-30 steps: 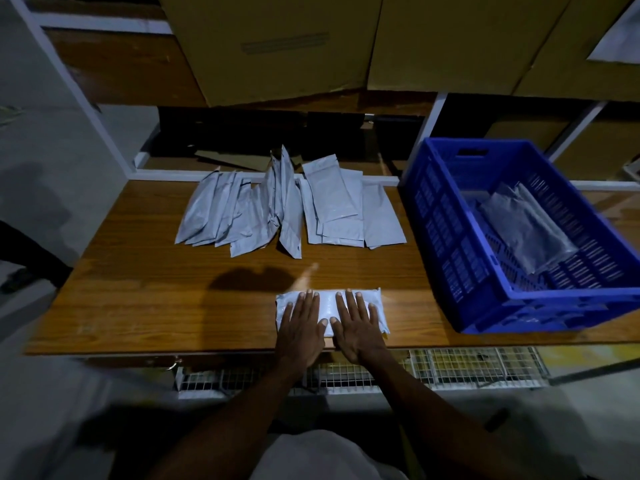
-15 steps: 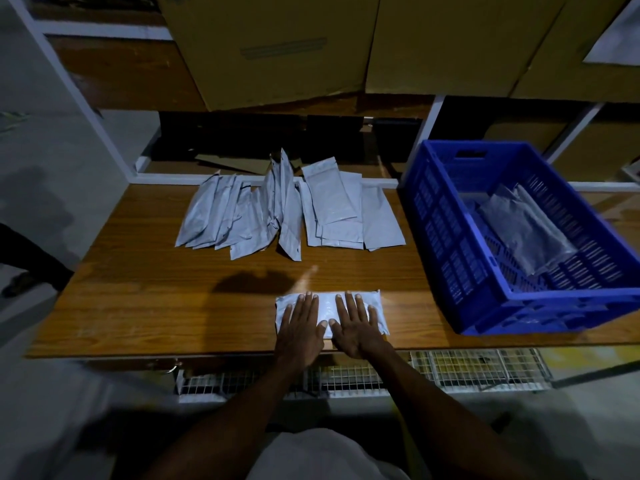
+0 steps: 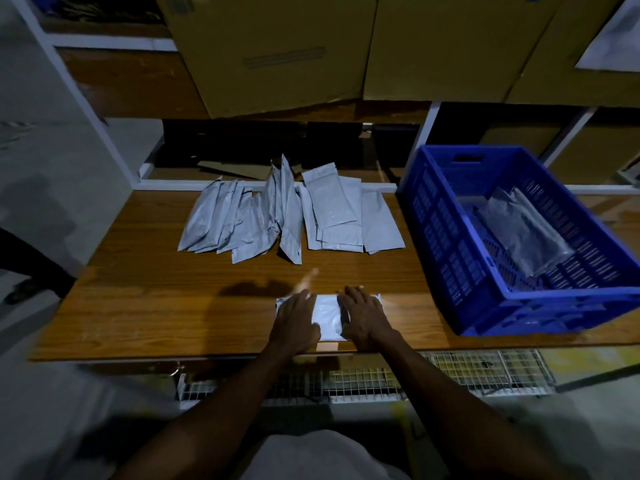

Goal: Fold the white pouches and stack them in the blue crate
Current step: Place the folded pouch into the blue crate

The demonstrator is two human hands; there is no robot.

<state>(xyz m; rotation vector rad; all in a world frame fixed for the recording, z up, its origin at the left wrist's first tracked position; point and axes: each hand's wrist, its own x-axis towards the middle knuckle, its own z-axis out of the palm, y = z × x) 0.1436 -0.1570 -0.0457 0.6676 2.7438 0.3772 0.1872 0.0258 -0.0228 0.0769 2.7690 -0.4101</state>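
Folded pouch (image 3: 327,317) at table's (image 3: 138,306) 6 o'clock is pressed by flat left hand (image 3: 294,323) and right hand (image 3: 363,320); nothing grasped.

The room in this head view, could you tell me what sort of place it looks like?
Probably a warehouse or packing storeroom. Large cardboard boxes sit on white-framed shelving behind a wooden table, loose white pouches lie in rows on it, and a blue crate holds a few more.

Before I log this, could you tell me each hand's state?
Left hand: open, pressing flat on the white pouch.
Right hand: open, pressing it too.
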